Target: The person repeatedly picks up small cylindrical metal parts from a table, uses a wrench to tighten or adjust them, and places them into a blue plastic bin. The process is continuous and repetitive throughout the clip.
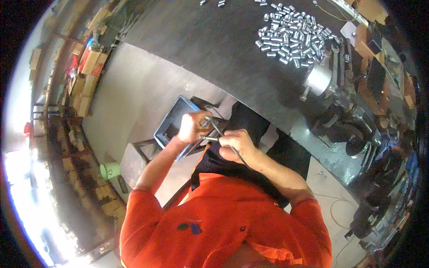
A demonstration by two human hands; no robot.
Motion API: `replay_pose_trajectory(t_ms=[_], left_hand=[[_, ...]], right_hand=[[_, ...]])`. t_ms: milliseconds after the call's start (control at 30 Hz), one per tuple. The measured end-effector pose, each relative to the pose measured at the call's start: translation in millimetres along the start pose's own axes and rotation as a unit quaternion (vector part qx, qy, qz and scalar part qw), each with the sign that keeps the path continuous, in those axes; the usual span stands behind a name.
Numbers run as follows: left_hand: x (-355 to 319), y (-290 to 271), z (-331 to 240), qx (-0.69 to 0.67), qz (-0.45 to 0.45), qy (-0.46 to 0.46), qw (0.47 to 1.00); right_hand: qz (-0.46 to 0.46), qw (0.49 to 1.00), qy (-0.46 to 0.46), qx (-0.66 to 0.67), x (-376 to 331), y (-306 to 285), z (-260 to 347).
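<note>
My left hand (193,127) is closed in front of my lap, its fingers around a small metal piece mostly hidden by them. A thin dark metal rod (216,127) runs from beside those fingertips back through my right hand (237,145), which is closed on it. The rod's other end sticks out past the right palm. A short shiny metal cylinder (209,139) also juts from my right fingers toward the left hand. Just beyond and left of my left hand stands a blue plastic bin (167,115), tilted in view, with a dark inside.
Many short silver cylinders (292,38) lie heaped on the dark workbench (214,49) ahead. Wrenches (335,62) and a machine with a metal drum (319,79) stand at the right. Shelves with boxes (89,62) line the left. A green bucket (110,170) stands below them.
</note>
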State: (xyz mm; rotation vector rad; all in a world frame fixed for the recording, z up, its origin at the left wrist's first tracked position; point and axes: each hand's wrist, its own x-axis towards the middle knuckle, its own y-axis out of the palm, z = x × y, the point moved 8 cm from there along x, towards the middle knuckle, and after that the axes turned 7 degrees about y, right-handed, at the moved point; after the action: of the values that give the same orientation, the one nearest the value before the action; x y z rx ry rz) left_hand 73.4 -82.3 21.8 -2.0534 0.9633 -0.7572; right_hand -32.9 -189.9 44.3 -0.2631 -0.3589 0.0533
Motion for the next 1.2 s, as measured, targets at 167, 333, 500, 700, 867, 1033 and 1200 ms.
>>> replay_pose_trajectory(t_ms=[167,333,500,700,867,1033,1200], left_hand=[[34.8,-44.1,53.6,0.091,-0.012,-0.112,0.989],[139.7,-39.1,-9.8,0.073,-0.001,-0.038,0.997],[237.3,1.6,-20.9,-0.151,-0.002,-0.084,0.985],[237.2,-35.7,-26.7,-0.387,-0.125,-0.025,0.913],[117.8,-72.4,42.4,-0.255,-0.120,-0.141,0.949],[-50.7,-81.1,144.9,-0.234,-0.138,-0.299,0.915],[-198.3,-36.6,208.3,0.171,0.110,-0.350,0.914]], right_hand=[[-0.028,0.999,0.010,0.042,-3.0,-16.5,-6.2],[-0.058,0.998,0.011,0.029,-1.2,-12.2,-10.8],[-0.062,0.993,0.043,0.087,-4.0,-5.7,-34.0],[-0.063,0.982,0.112,0.137,-7.2,-6.3,-45.1],[-0.019,0.987,0.104,0.125,-7.6,-6.5,-32.6],[-0.079,0.992,0.080,0.058,-3.5,-8.7,-35.6],[-0.051,0.995,0.083,0.035,1.1,0.0,-35.9]])
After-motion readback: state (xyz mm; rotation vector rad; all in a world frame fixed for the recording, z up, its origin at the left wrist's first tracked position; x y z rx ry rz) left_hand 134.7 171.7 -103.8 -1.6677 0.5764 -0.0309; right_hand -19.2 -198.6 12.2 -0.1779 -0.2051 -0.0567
